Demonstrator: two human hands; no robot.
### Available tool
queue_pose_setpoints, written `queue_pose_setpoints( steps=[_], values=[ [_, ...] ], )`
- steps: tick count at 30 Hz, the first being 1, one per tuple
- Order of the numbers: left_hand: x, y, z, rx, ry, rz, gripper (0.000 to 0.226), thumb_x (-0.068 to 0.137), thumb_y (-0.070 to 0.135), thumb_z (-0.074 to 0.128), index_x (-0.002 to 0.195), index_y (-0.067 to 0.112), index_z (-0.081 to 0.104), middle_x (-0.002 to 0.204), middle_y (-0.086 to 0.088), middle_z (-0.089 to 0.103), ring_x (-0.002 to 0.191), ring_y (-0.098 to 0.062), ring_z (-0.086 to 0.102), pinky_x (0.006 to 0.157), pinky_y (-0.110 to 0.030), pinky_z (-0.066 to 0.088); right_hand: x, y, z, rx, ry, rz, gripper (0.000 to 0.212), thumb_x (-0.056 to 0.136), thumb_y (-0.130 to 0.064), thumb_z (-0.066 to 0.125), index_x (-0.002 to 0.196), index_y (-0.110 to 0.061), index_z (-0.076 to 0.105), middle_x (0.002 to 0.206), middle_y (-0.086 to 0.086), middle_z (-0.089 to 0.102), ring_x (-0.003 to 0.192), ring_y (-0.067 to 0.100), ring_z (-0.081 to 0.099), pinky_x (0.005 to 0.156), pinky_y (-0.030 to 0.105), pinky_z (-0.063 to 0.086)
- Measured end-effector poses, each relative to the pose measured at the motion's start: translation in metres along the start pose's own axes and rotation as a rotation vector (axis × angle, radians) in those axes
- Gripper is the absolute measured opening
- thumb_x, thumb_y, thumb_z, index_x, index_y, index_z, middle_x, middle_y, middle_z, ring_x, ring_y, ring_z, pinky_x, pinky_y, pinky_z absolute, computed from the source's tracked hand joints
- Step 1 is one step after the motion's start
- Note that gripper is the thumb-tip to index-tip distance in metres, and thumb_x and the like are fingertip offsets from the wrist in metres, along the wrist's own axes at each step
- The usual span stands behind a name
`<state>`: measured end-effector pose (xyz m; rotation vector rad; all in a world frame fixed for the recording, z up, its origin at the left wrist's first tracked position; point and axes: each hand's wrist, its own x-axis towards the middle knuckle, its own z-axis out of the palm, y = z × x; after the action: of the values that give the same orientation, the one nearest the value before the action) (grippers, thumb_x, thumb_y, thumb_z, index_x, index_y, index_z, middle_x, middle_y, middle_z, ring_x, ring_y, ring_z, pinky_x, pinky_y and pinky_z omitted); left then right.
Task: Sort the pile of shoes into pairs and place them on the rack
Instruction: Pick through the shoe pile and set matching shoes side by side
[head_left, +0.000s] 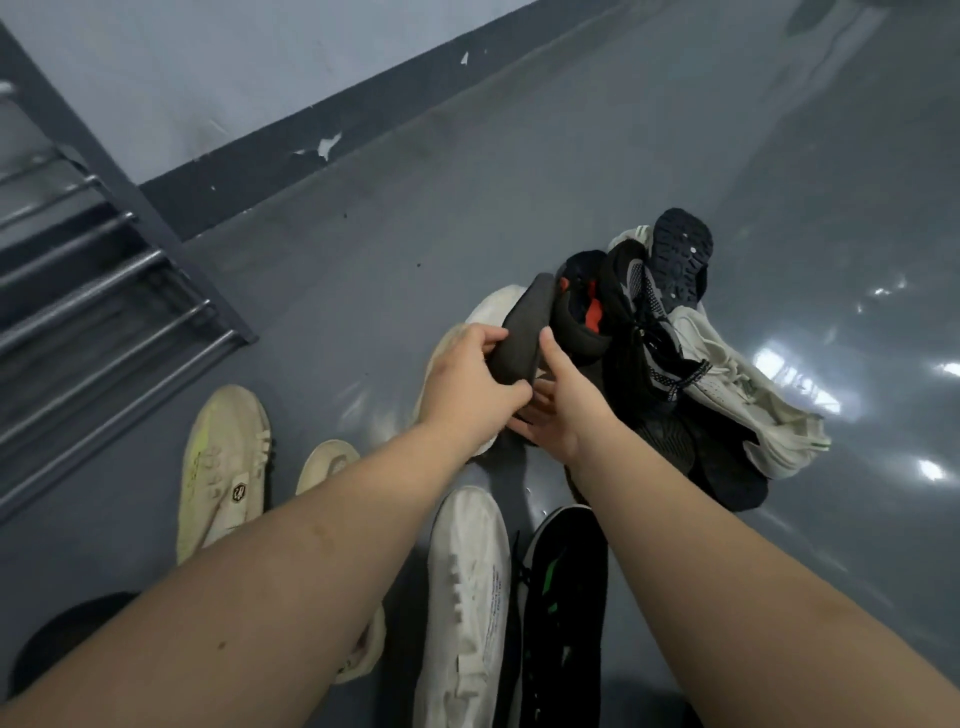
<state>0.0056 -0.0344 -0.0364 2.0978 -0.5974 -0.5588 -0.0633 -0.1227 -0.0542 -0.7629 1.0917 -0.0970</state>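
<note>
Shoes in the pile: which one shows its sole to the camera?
The dark navy shoe at the pile's far end: its treaded sole faces the camera, while the other shoes show uppers or sides.

Both bare forearms extended forward, converging. Left hand (470, 384) curled, thumb and fingers gripping something. Right hand (563, 402) just beside it, thumb raised, fingers tucked underneath, partly hidden.

Both hands are gripping a dark grey fabric shoe (524, 332) at the edge of a tangled pile of black and white sneakers (675, 353) on a glossy grey floor (467, 182): left hand (470, 384) curling over it, right hand (563, 405) beneath.
</note>
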Motion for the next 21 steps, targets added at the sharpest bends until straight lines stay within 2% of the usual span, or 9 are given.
queue_pose_setpoints(
  steps=[4,6,8,9,11,14,16,18,21],
  values=[
    [-0.048,0.016,-0.02,0.316,-0.111,0.252,0.055,0.078,0.023,0.063,0.131,0.025,0.049,0.13,0.005,0.052,0.121,-0.013,0.048,0.098,-0.023,0.037,-0.046,-0.002,-0.01,-0.015,-0.034,-0.013,0.055,0.082,-0.057,0.058,0.111,-0.011,0.063,0.094,0.005,0.069,0.092,0.017,0.066,0.076,0.034,0.055],
    [-0.075,0.014,-0.028,0.424,-0.18,0.418,0.053,0.08,0.019,0.06,0.132,0.023,0.05,0.131,0.003,0.052,0.124,-0.016,0.046,0.1,-0.021,0.031,-0.073,0.0,-0.009,-0.048,-0.039,0.017,0.039,0.088,-0.047,0.057,0.093,-0.009,0.064,0.07,0.004,0.067,0.065,0.013,0.067,0.055,0.024,0.054],
    [-0.104,0.01,-0.034,0.391,-0.23,0.476,0.052,0.081,0.016,0.06,0.132,0.023,0.05,0.129,0.003,0.055,0.124,-0.016,0.046,0.103,-0.021,0.029,-0.099,0.009,-0.009,-0.079,-0.037,0.042,0.026,0.094,-0.031,0.052,0.078,-0.012,0.058,0.066,0.003,0.063,0.06,0.012,0.061,0.054,0.024,0.051],
    [-0.116,0.008,-0.037,0.329,-0.232,0.444,0.053,0.082,0.019,0.062,0.133,0.026,0.048,0.128,0.006,0.056,0.123,-0.014,0.047,0.104,-0.022,0.031,-0.11,0.016,-0.011,-0.083,-0.034,0.047,0.022,0.095,-0.025,0.05,0.078,-0.013,0.058,0.069,0.003,0.063,0.065,0.013,0.059,0.057,0.023,0.049],
    [-0.136,0.002,-0.043,0.121,-0.168,0.247,0.058,0.083,0.033,0.064,0.136,0.031,0.041,0.129,0.012,0.053,0.123,-0.007,0.047,0.106,-0.025,0.036,-0.129,0.033,-0.017,-0.047,-0.064,0.044,0.02,0.096,-0.016,0.046,0.081,-0.012,0.059,0.066,0.004,0.069,0.072,0.016,0.059,0.063,0.025,0.051],
    [-0.149,-0.012,-0.05,-0.244,-0.067,-0.266,0.06,0.089,0.043,0.055,0.142,0.022,0.036,0.142,0.0,0.046,0.131,-0.018,0.043,0.111,-0.036,0.034,-0.148,0.059,-0.026,0.108,-0.11,0.042,0.02,0.095,-0.008,0.044,0.086,-0.008,0.061,0.078,0.008,0.069,0.08,0.021,0.061,0.076,0.033,0.049],
    [-0.162,-0.023,-0.054,-0.553,-0.203,-0.598,0.05,0.092,0.044,0.049,0.133,0.016,0.048,0.133,-0.007,0.055,0.12,-0.026,0.052,0.102,-0.041,0.04,-0.157,0.076,-0.029,0.125,-0.156,0.072,0.019,0.095,-0.009,0.043,0.091,-0.003,0.061,0.089,0.012,0.066,0.084,0.025,0.061,0.08,0.035,0.048],
    [-0.178,-0.031,-0.055,-0.822,-0.334,-0.696,0.036,0.095,0.035,0.048,0.12,0.011,0.057,0.114,-0.007,0.064,0.102,-0.024,0.061,0.088,-0.039,0.049,-0.162,0.093,-0.035,0.1,-0.201,0.09,0.023,0.094,-0.01,0.042,0.103,0.001,0.06,0.099,0.016,0.064,0.091,0.029,0.061,0.085,0.039,0.048],
    [-0.197,-0.039,-0.056,-0.895,-0.35,-0.641,0.016,0.096,0.018,0.049,0.103,0.01,0.061,0.097,-0.005,0.067,0.087,-0.017,0.063,0.074,-0.032,0.052,-0.168,0.113,-0.043,0.04,-0.256,0.12,0.033,0.092,-0.012,0.042,0.119,-0.001,0.058,0.117,0.02,0.061,0.102,0.031,0.06,0.09,0.041,0.048]
  ],
)
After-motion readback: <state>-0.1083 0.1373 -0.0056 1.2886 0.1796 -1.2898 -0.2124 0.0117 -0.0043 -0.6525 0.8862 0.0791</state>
